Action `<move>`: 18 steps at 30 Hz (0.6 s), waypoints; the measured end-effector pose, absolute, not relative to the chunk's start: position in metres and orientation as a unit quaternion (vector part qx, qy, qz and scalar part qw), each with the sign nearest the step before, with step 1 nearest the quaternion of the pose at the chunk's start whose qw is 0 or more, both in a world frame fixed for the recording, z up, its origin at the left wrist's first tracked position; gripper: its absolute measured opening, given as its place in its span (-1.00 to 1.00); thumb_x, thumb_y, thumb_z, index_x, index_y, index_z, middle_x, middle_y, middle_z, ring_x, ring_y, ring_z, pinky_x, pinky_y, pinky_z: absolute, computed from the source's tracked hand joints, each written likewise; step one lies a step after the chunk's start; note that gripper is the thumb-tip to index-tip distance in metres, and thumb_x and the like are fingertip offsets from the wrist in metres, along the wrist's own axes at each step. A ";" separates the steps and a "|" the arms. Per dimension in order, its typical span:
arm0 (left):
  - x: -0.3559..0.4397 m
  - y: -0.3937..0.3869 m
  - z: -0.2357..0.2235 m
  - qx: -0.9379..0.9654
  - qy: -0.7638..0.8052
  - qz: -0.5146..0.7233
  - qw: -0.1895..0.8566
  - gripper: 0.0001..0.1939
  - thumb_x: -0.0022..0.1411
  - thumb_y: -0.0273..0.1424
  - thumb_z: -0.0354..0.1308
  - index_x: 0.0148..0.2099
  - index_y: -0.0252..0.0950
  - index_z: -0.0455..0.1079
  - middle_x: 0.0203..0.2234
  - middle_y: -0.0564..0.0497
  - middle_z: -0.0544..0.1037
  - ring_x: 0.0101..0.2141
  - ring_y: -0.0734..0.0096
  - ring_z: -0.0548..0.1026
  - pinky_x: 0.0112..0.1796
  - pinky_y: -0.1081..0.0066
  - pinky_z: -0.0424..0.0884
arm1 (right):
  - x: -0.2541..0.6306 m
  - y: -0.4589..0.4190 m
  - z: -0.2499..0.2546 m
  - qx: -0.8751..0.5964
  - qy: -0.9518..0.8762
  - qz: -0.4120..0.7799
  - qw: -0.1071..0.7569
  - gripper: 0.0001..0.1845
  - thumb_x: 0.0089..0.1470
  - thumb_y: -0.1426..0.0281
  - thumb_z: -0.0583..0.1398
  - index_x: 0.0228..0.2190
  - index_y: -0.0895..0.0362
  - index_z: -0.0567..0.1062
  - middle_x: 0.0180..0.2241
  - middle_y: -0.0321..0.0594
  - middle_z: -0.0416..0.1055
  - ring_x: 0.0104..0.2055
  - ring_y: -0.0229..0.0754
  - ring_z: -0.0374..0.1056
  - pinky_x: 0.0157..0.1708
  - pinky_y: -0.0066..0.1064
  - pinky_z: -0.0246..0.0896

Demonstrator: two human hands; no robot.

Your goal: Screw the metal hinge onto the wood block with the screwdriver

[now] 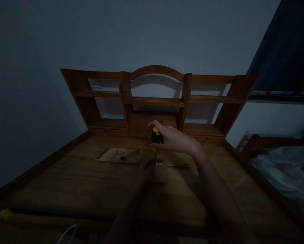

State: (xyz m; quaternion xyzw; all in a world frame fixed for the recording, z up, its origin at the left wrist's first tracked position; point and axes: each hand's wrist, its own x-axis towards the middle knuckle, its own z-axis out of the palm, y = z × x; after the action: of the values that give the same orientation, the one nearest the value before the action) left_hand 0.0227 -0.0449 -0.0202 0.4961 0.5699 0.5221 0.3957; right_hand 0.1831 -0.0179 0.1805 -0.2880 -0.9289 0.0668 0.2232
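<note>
My right hand (171,138) is wrapped round the black and yellow handle of a screwdriver (156,136). Its thin shaft points down, with the tip at a small metal hinge (159,163). Under the hinge lies a small wooden block (159,174) on the desk top. My left hand (145,170) rests low beside the hinge, its fingers drawn together close to the screwdriver tip. Whatever those fingers pinch is too dark and small to make out. Left of the hinge, a pale, rough-edged wooden board (120,155) lies flat.
The wooden desk top (73,179) spreads round both hands. A wooden shelf unit (157,101) stands at its back against the wall. A white cable (67,232) curls at the front left. To the right are pale bedding (284,166) and a dark blue curtain (289,51). The light is dim.
</note>
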 end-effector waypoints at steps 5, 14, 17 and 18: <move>0.023 -0.048 -0.013 0.505 0.569 0.516 0.394 -0.67 0.06 -0.34 0.20 -0.10 -0.29 0.53 -0.15 -0.10 0.61 -0.05 0.07 0.52 0.03 0.11 0.38 | 0.184 -0.022 0.182 -0.267 -0.940 0.072 0.203 -0.49 0.08 0.28 0.22 0.05 -0.02 0.21 -0.26 -0.26 0.41 -0.29 -0.19 0.34 -0.37 -0.45 0.05; 0.026 -0.053 -0.001 0.502 0.601 0.492 0.381 -0.70 0.07 -0.37 0.19 -0.12 -0.25 0.54 -0.17 -0.07 0.61 -0.05 0.07 0.51 0.01 0.15 0.40 | 0.180 -0.024 0.183 -0.267 -0.938 0.081 0.205 -0.52 0.10 0.26 0.18 0.04 0.03 0.22 -0.18 -0.19 0.43 -0.22 -0.15 0.34 -0.30 -0.40 0.09; 0.025 -0.053 -0.002 0.495 0.601 0.497 0.384 -0.69 0.06 -0.39 0.20 -0.11 -0.26 0.55 -0.17 -0.08 0.61 -0.04 0.05 0.51 0.02 0.13 0.39 | 0.181 -0.026 0.184 -0.277 -0.935 0.085 0.202 -0.56 0.11 0.21 0.17 0.01 0.02 0.25 -0.22 -0.21 0.44 -0.24 -0.14 0.34 -0.30 -0.39 0.10; 0.025 -0.052 -0.004 0.494 0.600 0.499 0.383 -0.69 0.06 -0.39 0.19 -0.10 -0.26 0.54 -0.16 -0.08 0.61 -0.03 0.05 0.50 0.02 0.13 0.39 | 0.181 -0.026 0.184 -0.284 -0.933 0.081 0.206 -0.57 0.12 0.18 0.17 0.00 0.02 0.26 -0.24 -0.21 0.44 -0.24 -0.14 0.34 -0.30 -0.38 0.11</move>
State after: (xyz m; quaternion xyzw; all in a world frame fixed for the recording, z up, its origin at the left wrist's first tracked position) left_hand 0.0247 -0.0522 -0.0036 0.4945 0.6001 0.4989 0.3827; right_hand 0.1813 -0.0263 0.1843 -0.2840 -0.9328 0.0812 0.2064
